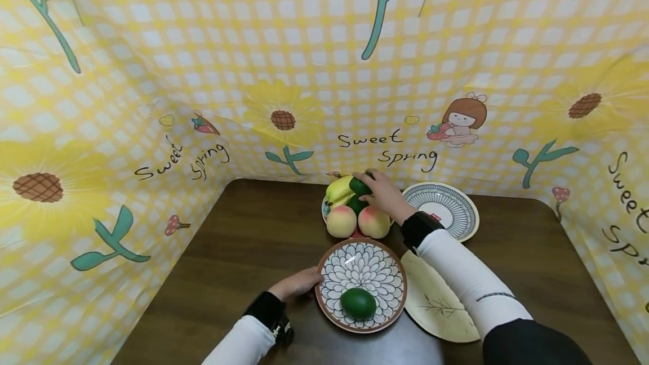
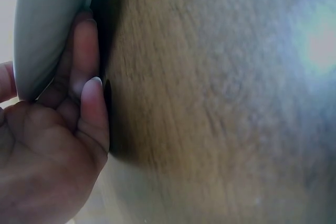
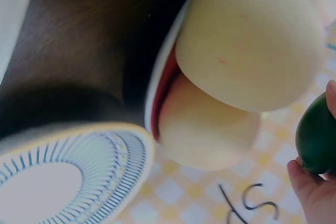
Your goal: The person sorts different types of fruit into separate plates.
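My left hand point(image 1: 299, 283) grips the left rim of a brown-edged plate with a petal pattern point(image 1: 362, 261); in the left wrist view the thumb is above and the fingers below. A dark green egg-shaped fruit point(image 1: 358, 303) lies on that plate. Over the fruit bowl point(image 3: 156, 85), my right hand point(image 1: 386, 197) holds another dark green egg-shaped fruit point(image 3: 314, 135) between thumb and fingers. Below it are a further green fruit point(image 1: 357, 205), yellow bananas point(image 1: 338, 191) and two peaches point(image 1: 342, 221) at the front.
Behind my right wrist stands a white plate with blue-black lines point(image 1: 465, 216). A pale plate with a twig drawing point(image 1: 440, 303) lies partly beneath my right forearm. Yellow checked cloth point(image 1: 304, 32) walls in the dark wooden table point(image 1: 243, 241).
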`<state>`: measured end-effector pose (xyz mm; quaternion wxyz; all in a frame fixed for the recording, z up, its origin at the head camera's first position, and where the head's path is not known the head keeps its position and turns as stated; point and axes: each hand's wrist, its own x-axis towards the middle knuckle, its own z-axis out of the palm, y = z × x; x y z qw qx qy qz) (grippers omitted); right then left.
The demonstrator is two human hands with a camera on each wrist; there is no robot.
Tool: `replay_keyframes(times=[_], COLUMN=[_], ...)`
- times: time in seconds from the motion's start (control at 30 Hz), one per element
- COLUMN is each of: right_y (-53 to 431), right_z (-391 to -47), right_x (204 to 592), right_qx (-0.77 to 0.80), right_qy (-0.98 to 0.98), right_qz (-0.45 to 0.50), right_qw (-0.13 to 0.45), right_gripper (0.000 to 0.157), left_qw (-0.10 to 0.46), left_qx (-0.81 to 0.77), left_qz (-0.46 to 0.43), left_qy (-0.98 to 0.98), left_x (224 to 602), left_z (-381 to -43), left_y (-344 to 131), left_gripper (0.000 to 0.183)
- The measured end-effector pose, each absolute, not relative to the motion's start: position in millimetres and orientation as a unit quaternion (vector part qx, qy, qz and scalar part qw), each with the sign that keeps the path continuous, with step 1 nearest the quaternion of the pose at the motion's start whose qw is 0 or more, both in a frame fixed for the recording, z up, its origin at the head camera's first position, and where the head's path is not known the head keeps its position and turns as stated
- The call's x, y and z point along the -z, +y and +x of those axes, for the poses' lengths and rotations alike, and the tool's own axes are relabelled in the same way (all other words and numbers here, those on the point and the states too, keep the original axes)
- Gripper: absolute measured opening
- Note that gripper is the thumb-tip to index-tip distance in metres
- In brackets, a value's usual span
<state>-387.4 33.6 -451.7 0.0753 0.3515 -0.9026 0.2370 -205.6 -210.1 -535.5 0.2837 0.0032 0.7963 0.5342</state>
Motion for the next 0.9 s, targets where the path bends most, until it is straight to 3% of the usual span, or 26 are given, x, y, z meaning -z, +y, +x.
replay_keyframes(times=[0.4, 0.73, 0.9], right_y=[81, 91, 91], right_z=[-323, -270, -250], right_x=[440, 460, 485], right_qx=[-0.21, -0.202, -0.182], right_qy=[-0.887, -0.875, -0.877], right_qz=[0.4, 0.434, 0.444], right_qw=[0.098, 0.068, 0.021], right_gripper=[0.065, 0.066, 0.067], left_qw=[0.297, 0.3, 0.302], left_qx=[-0.532, -0.55, -0.552], left_qz=[0.03, 0.039, 0.032], left_qy=[0.792, 0.778, 0.776], left_x=[537, 536, 537], left_z=[-209, -212, -209], left_y=[-207, -214, -214], left_gripper=[0.047, 0.047, 0.049])
